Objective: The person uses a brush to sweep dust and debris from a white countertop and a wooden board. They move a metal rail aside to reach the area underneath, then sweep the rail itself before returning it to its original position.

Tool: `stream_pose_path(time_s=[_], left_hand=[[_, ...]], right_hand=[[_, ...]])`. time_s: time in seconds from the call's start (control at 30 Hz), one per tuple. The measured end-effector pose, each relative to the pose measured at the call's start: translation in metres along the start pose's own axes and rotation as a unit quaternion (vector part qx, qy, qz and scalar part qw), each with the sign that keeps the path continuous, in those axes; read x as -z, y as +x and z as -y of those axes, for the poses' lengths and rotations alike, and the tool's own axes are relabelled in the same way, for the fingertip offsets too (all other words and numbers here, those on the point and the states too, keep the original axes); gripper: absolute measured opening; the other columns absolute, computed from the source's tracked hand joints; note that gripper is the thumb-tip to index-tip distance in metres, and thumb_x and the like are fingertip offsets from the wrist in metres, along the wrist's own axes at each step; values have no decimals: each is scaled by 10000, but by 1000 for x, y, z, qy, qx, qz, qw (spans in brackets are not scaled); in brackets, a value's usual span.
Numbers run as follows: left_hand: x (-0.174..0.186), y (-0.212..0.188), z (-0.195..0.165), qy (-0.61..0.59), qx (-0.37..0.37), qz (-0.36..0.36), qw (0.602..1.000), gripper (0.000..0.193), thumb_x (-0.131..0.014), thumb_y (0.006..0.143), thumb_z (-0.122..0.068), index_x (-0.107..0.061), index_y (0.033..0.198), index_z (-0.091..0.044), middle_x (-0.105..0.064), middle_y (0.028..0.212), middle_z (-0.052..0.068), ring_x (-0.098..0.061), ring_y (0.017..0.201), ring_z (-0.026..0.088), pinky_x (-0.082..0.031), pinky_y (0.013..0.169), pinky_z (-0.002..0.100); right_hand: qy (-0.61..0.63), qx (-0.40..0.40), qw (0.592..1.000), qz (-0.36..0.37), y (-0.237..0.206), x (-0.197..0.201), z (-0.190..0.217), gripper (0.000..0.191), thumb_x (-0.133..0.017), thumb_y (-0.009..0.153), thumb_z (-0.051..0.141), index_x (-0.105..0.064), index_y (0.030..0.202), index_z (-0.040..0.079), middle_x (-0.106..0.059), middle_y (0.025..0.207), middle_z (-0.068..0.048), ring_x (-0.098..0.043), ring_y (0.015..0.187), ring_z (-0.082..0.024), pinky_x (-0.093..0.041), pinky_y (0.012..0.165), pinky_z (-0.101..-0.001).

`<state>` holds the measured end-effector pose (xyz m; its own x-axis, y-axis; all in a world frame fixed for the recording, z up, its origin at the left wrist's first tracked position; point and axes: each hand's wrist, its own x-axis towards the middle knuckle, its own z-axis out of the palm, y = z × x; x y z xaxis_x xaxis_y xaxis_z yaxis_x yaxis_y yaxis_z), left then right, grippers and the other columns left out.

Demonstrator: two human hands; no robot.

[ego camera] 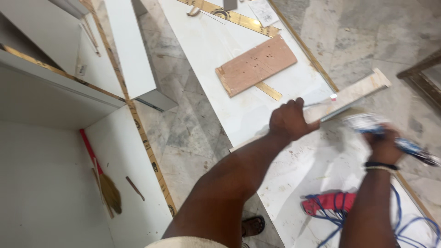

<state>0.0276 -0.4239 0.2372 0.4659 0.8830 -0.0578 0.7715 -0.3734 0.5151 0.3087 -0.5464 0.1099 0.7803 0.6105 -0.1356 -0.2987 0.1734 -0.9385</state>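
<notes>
A long pale wooden strip (353, 94) lies slantwise across a white board (216, 50) on the marble floor (183, 133), and the person's left hand (289, 121) is closed over it near its middle. The right hand (383, 144), blurred, is wrapped around a blue-and-white tool (390, 133) just beside the strip's lower edge. A red tool (328, 202) with blue cord (413, 229) rests on the board by the right forearm. Further up lie a brown drilled block (255, 64) and a yellow ruler (234, 17); a broom (103, 183) sits inside a white cabinet (41, 183) at left.
</notes>
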Motion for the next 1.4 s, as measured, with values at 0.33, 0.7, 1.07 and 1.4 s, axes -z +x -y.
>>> stream_pose_path(time_s=[0.33, 0.7, 1.07, 1.4], left_hand=[[-2, -1, 3, -29, -4, -7, 1000, 731, -715, 750, -658, -614, 1122, -37, -688, 1007, 170, -701, 929, 327, -572, 817, 468], [2, 1, -2, 0, -5, 4, 1000, 761, -732, 747, -665, -595, 1152, -36, -672, 1050, 172, -692, 961, 321, -572, 815, 457], [9, -2, -5, -17, 32, 19, 999, 743, -741, 725, -654, -613, 1136, -49, -702, 1060, 157, -708, 1017, 307, -570, 882, 443], [11, 2, -5, 6, 30, 28, 999, 781, -727, 728, -680, -591, 1167, -48, -680, 1088, 166, -697, 1014, 307, -567, 870, 439]], right_hand=[[-34, 23, 996, -76, -172, -77, -76, 399, -472, 1090, 305, -523, 1378, 33, -609, 1290, -100, -623, 1143, -200, -520, 1025, -356], [-73, -36, 977, 195, -303, 19, -30, 189, -635, 1028, 200, -638, 1045, 12, -696, 1065, -85, -684, 1000, -196, -596, 910, -372], [19, -4, 993, 113, -157, -31, -3, 270, -626, 1048, 122, -575, 1303, 50, -643, 1163, -95, -666, 1020, -207, -579, 965, -364], [34, -228, 969, 86, -126, 83, -18, 331, -489, 1021, 275, -606, 1251, 67, -686, 1171, -69, -694, 1030, -216, -572, 940, -417]])
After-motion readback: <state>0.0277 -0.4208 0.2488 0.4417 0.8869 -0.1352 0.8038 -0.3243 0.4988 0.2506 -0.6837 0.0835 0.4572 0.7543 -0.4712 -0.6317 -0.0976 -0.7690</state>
